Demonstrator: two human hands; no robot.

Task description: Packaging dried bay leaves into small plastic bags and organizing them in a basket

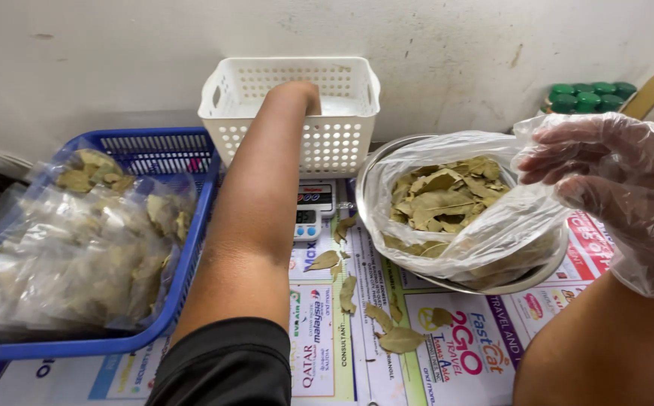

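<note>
Left hand (303, 96) dipped over the rim of white basket (289, 105), fingers hidden behind the perforated wall; spread or closed, cannot tell. Nothing visibly gripped. Bare forearm stretched straight up the middle, black sleeve at the bottom edge.

Far left: blue basket (191, 248) piled with clear packets (64, 256) of dried leaves, touching one another, some slumped against the wall. Just right of the forearm: small digital scale (312, 210), pressed against the front of white basket. Below it, loose leaves (387, 331) scattered over printed paper sheets (319, 353).

Centre right: metal bowl (507, 286) holding an open clear bag (492, 233) full of dried leaves (443, 195), bag mouth gaping upward.

Right hand (612, 180) in a thin clear glove, fingers loosely curled and slightly apart, at the raised right edge of clear bag; pinching the film or only brushing it, cannot tell.

Far right, against the wall: green caps (590, 94) and a wooden handle (646, 94).

Handling judgement: keep bag mouth held wide and over the bowl to stop more leaves spilling; lift leaves gently, brittle by the look; keep the forearm clear of the scale.
</note>
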